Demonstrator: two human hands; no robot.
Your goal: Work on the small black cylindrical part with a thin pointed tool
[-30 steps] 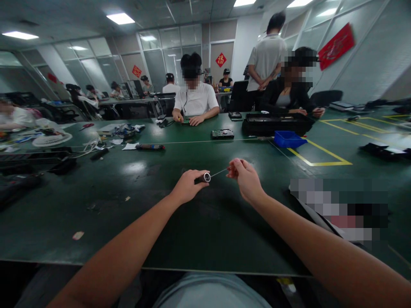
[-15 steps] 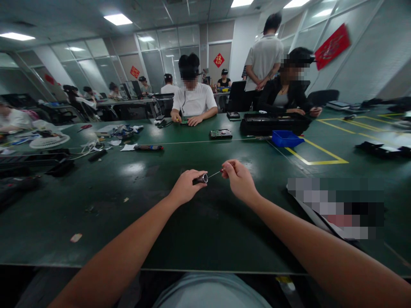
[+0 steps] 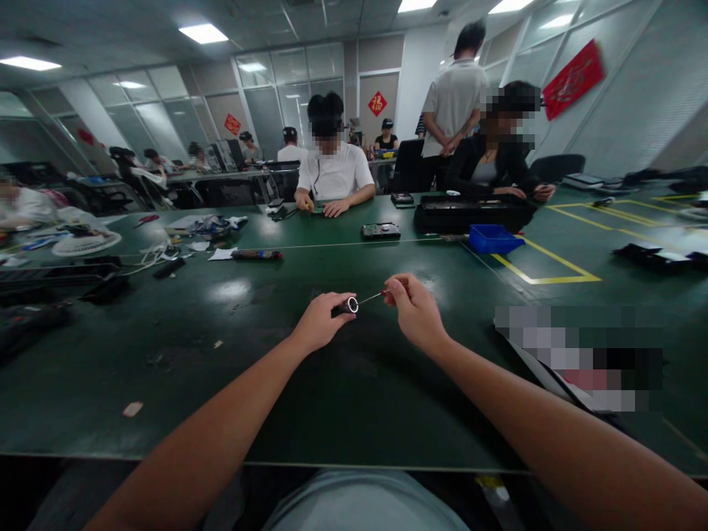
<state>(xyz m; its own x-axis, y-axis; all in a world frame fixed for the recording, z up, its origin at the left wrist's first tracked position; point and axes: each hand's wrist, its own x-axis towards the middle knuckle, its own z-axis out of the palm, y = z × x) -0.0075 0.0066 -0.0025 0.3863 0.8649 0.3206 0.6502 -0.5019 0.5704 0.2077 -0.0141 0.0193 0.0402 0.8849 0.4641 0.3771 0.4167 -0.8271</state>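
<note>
- Office-type room, set up as an electronics workshop.
- Landmark: long green worktable (image 3: 337, 420); yellow marking lines (image 3: 564, 281) on its right side.
- On worktable: circuit-board unit (image 3: 380, 231), blue bin (image 3: 492, 240), tangled white cable (image 3: 158, 254).
- At worktable's far edge: seated co-worker (image 3: 337, 177), bent over small parts.
- Beyond worktable: black office chair (image 3: 408, 166), occupied desks, glass partitions (image 3: 321, 66).
- Above worktable level: ceiling light panels (image 3: 203, 34).

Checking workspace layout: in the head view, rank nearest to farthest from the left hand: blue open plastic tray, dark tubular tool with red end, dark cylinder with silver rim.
1. Silver-rimmed cylinder, held in the left hand.
2. Red-ended tool, ahead and left.
3. Blue tray, well off right.
</note>
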